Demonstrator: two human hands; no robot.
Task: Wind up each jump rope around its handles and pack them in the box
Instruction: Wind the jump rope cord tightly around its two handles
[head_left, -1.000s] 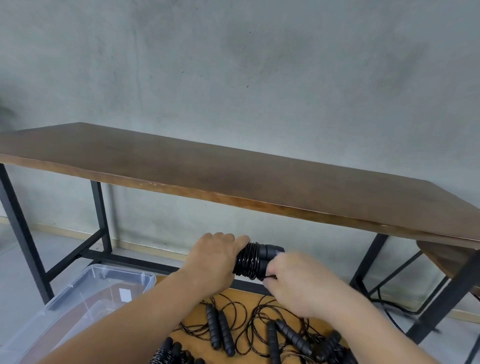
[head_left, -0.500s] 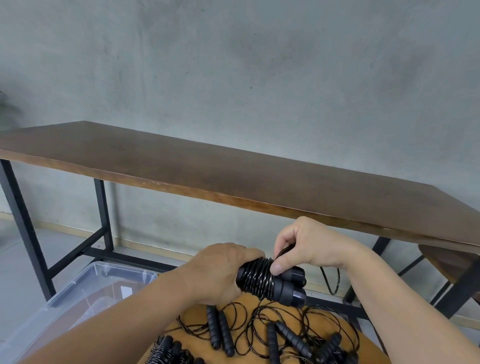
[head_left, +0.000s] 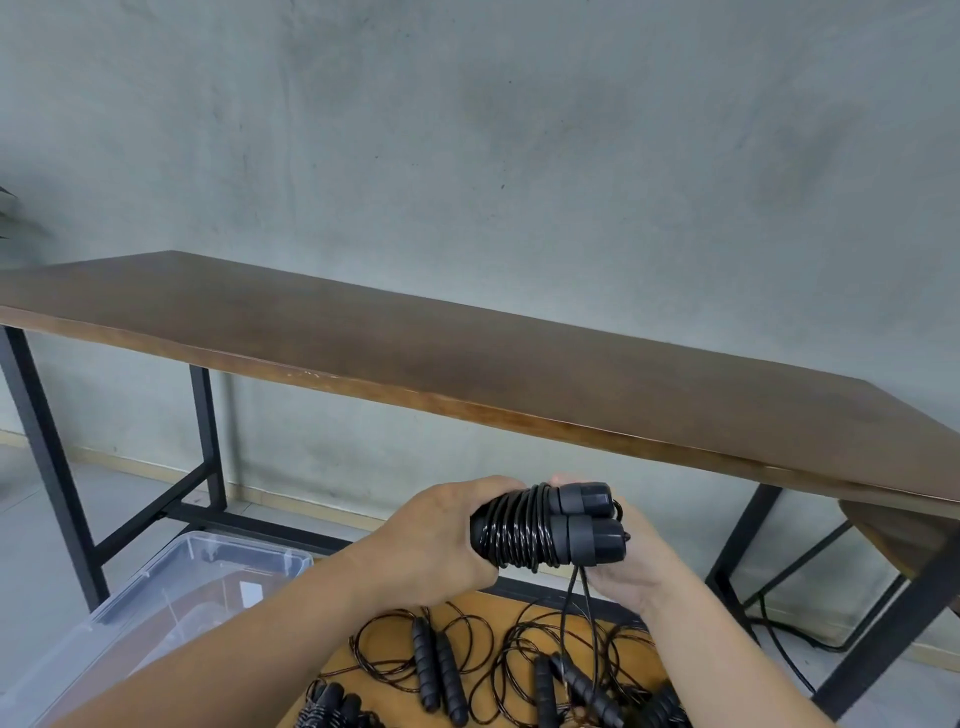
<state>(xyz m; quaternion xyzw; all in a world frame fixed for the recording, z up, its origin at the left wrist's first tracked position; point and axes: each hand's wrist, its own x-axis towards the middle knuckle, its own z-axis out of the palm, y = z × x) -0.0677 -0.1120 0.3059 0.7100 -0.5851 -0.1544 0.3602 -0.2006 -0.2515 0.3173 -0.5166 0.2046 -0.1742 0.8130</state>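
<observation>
Half a second ago the right hand (head_left: 631, 564) was above the bundle, pinching the cord at its top; now it sits below and behind the handle caps, palm up, with the loose cord (head_left: 582, 597) running down past it. Its fingers are mostly hidden by the caps, so whether they clasp the cord or only cradle the bundle cannot be told. The left hand (head_left: 441, 540) wraps its fingers round the left end of the jump rope (head_left: 545, 527), as it did before. That rope is held in the air in front of the dark wooden table (head_left: 467, 364), above the low round table (head_left: 498, 618). Its two handles lie side by side, long axis roughly level and running left to right, caps pointing right and a little toward the camera. Glossy black cord is coiled round the middle of the pair in tight turns; the left ends of the handles are buried in the left palm. On the round table lie loose ropes (head_left: 436, 670) with their cords tangled, and a wound bundle (head_left: 332, 706) is cut off by the bottom edge. The clear plastic box (head_left: 171, 587) stands on the floor to the left, partly covered by the left forearm.
</observation>
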